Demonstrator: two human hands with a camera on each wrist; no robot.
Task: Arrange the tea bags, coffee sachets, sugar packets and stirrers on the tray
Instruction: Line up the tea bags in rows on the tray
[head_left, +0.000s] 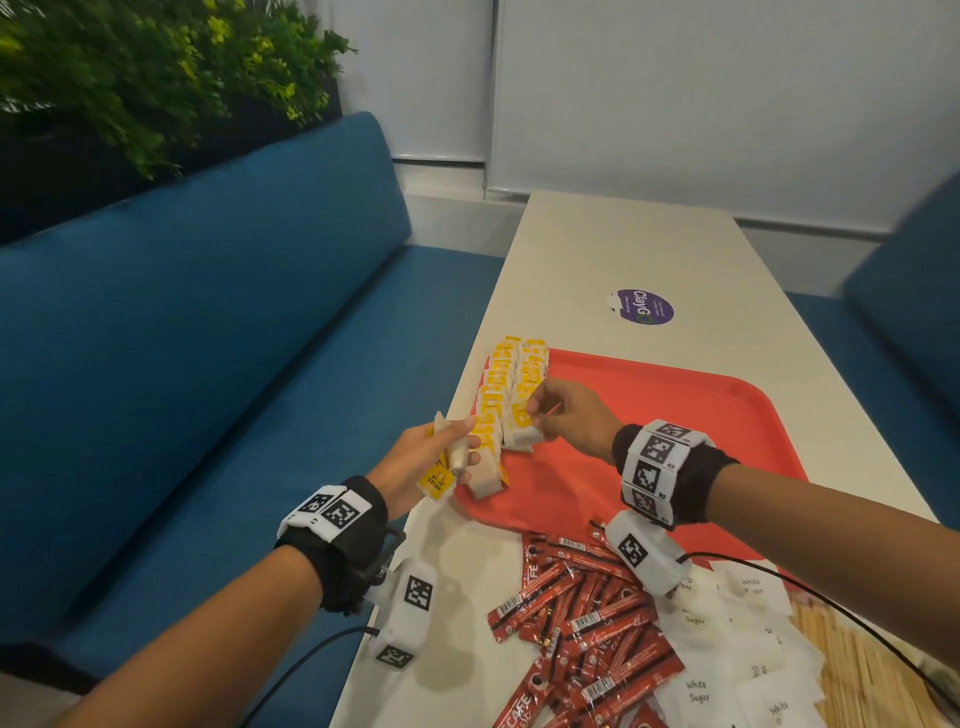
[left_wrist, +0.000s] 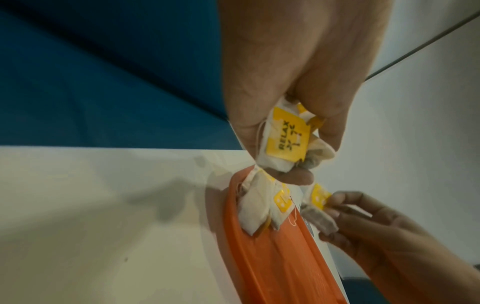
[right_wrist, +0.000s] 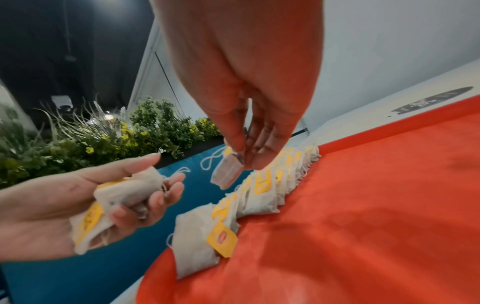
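Holding a soft clump of tea bags (head_left: 447, 470), your left hand (head_left: 415, 462) waits just off the tray (head_left: 675, 415). At the row (head_left: 511, 395) along the tray's left rim, your right hand (head_left: 566, 415) pinches one bag (right_wrist: 226, 171) by its top. They look light, limp, with snagging strings; pinch the paper edge, not the tag.
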